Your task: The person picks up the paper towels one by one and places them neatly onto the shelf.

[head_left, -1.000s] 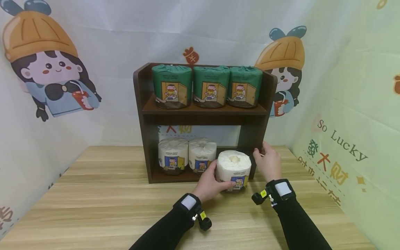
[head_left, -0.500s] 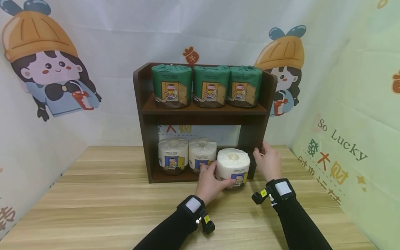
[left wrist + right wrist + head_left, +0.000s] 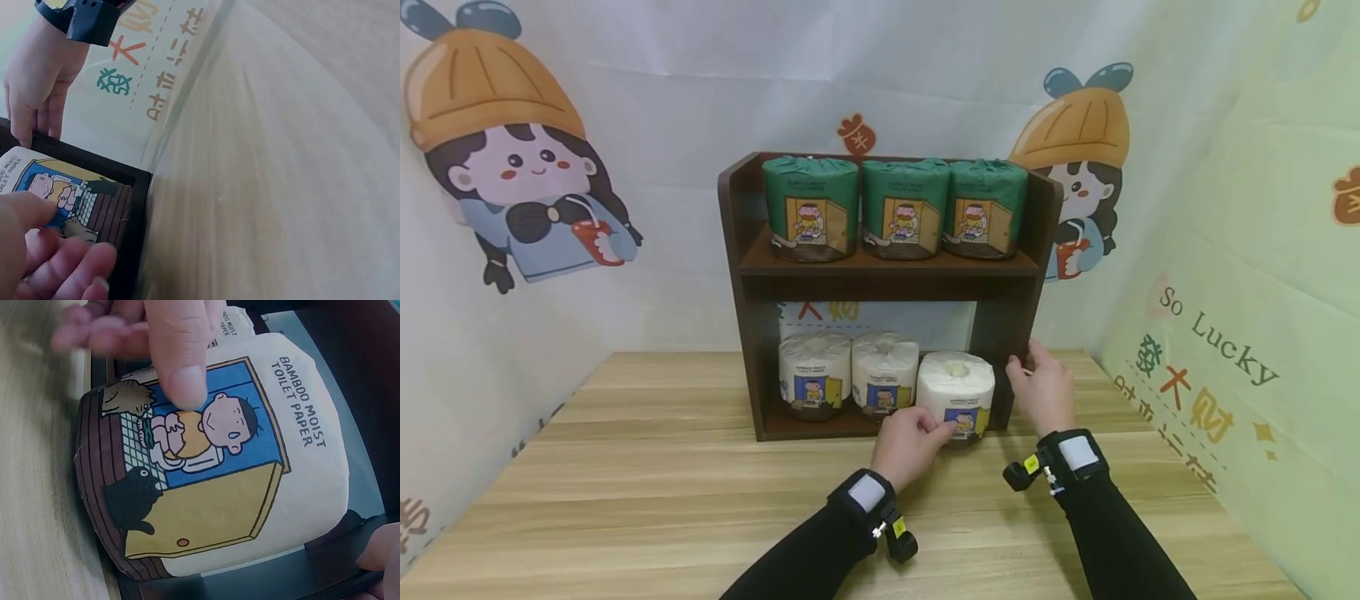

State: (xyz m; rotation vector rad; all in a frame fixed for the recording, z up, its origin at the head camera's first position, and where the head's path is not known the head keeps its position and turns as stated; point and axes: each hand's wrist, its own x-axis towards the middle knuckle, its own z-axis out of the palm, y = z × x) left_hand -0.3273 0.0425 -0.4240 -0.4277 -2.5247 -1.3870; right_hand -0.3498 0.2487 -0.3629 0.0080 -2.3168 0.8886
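A white-wrapped toilet paper roll stands upright at the right end of the lower level of a dark brown shelf. My left hand is in front of it, the thumb touching the printed front. In the right wrist view the other left fingers are bent and blurred, off the roll's face. My right hand grips the shelf's right side panel, thumb and fingers on either side of its edge. Two more white rolls, a left one and a middle one, sit beside the right-hand roll.
On the upper level stands a row of green-wrapped rolls: a left one, a middle one and a right one. The shelf rests on a wood-grain table. Printed cloth hangs behind and at both sides.
The right-hand white roll has moved back and slightly left into the lower level. My left fingers have come off its side, leaving the thumb on the front. My right hand stays put.
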